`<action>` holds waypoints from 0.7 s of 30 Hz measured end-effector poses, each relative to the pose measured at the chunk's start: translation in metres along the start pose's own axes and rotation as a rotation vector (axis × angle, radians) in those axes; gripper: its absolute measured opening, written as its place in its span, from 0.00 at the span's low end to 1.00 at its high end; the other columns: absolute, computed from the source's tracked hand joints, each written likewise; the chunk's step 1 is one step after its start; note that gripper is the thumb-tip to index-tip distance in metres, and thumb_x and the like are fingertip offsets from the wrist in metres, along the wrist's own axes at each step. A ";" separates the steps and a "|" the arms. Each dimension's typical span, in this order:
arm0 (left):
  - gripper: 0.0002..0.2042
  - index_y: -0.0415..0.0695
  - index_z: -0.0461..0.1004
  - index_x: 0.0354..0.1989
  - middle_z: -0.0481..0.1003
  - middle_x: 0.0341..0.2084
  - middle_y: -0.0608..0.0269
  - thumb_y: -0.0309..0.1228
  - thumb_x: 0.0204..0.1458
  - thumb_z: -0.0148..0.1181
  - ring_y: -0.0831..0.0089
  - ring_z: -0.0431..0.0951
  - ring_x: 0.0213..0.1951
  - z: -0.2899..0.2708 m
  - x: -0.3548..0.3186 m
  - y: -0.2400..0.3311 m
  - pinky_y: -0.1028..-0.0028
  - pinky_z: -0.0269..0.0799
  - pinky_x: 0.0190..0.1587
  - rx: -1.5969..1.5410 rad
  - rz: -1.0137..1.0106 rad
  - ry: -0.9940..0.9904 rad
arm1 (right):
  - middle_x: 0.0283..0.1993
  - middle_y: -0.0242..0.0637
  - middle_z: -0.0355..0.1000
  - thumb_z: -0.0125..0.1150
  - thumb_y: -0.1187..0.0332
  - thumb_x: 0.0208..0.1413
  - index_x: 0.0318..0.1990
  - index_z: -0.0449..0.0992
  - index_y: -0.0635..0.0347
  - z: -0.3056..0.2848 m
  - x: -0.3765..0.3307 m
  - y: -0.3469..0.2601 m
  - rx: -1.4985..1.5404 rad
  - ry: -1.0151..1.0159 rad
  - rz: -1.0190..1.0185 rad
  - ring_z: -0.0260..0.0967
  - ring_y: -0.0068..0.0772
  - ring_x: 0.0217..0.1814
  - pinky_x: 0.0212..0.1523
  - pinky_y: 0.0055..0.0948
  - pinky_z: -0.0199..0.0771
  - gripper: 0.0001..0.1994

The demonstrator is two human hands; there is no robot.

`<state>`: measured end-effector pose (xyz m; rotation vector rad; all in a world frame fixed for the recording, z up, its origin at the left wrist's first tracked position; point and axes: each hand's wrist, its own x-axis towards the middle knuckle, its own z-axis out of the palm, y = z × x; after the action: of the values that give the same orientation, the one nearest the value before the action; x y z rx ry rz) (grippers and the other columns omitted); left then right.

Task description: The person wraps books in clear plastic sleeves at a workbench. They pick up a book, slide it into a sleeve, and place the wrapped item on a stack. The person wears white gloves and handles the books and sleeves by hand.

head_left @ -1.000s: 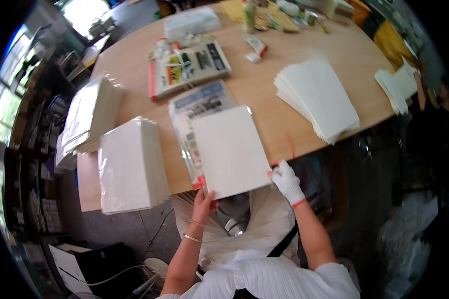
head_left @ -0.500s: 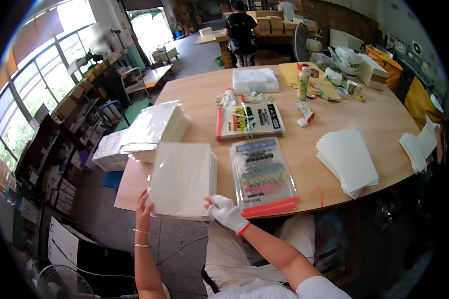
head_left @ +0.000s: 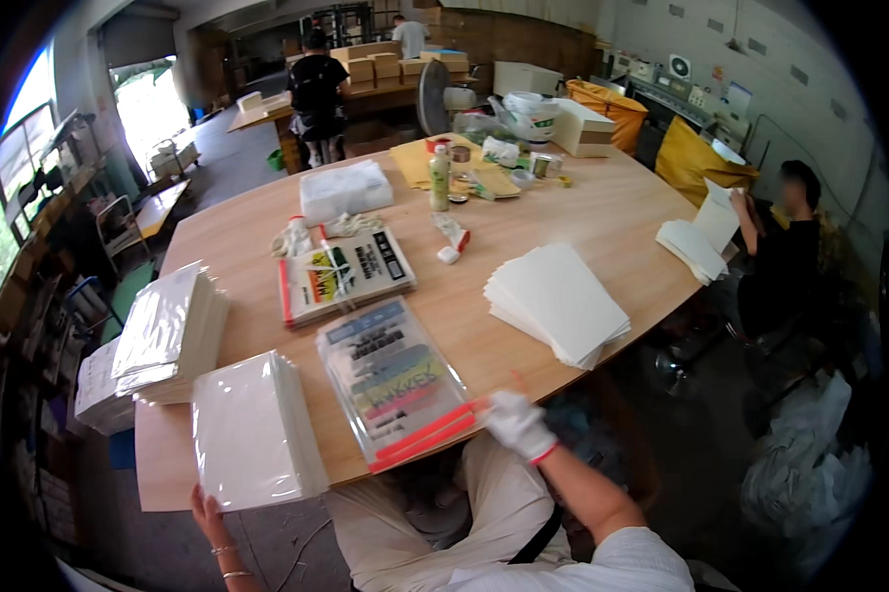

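My bare left hand (head_left: 209, 515) rests against the near left corner of a stack of white sheets in clear film (head_left: 249, 429), its visible fingers stretched along the edge. At the table's front edge is my right hand (head_left: 519, 426) in a white glove with a red cuff. Motion smears its fingers, so I cannot tell if they are closed. It is beside the red-edged end of a pile of clear printed plastic bags (head_left: 390, 380). Behind these lies another pile of printed bags (head_left: 351, 271), with white gloves (head_left: 354, 225) on its far edge.
A taller film-wrapped stack (head_left: 168, 326) stands at the left. White sheets (head_left: 560, 301) lie fanned at the right, behind which a seated co-worker (head_left: 785, 247) holds a white sheet. A bottle (head_left: 440, 180), a tube (head_left: 451, 237) and a tub (head_left: 531, 116) occupy the table's far side.
My right hand has left the wrapped stack and moved right to the red-edged bags. My left hand stays at the stack's left side, nearer its corner. The view has turned right.
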<state>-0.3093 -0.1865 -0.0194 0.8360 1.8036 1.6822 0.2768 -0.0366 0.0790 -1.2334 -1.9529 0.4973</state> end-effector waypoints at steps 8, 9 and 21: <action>0.18 0.40 0.64 0.49 0.69 0.41 0.60 0.27 0.48 0.48 0.72 0.70 0.39 0.020 -0.009 0.032 0.73 0.69 0.40 0.100 0.425 0.531 | 0.27 0.42 0.68 0.57 0.67 0.44 0.31 0.70 0.59 -0.128 -0.013 0.102 -0.685 0.243 -0.032 0.67 0.46 0.29 0.29 0.38 0.68 0.08; 0.18 0.37 0.63 0.49 0.68 0.42 0.56 0.29 0.49 0.49 0.67 0.70 0.41 0.036 -0.021 0.060 0.70 0.68 0.42 0.165 0.467 0.513 | 0.27 0.42 0.69 0.57 0.67 0.44 0.32 0.70 0.60 -0.132 -0.016 0.107 -0.673 0.197 0.006 0.67 0.46 0.29 0.29 0.38 0.68 0.09; 0.21 0.41 0.61 0.52 0.58 0.54 0.45 0.31 0.48 0.51 0.49 0.63 0.51 0.345 -0.134 0.111 0.54 0.61 0.50 0.894 0.529 -0.672 | 0.21 0.30 0.60 0.52 0.45 0.50 0.32 0.63 0.50 -0.148 0.019 0.155 1.225 0.911 0.946 0.58 0.23 0.15 0.11 0.22 0.56 0.19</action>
<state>0.0446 -0.0525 0.0587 2.0914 1.8597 0.5652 0.4773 0.0409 0.0780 -1.0856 -0.0510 1.0937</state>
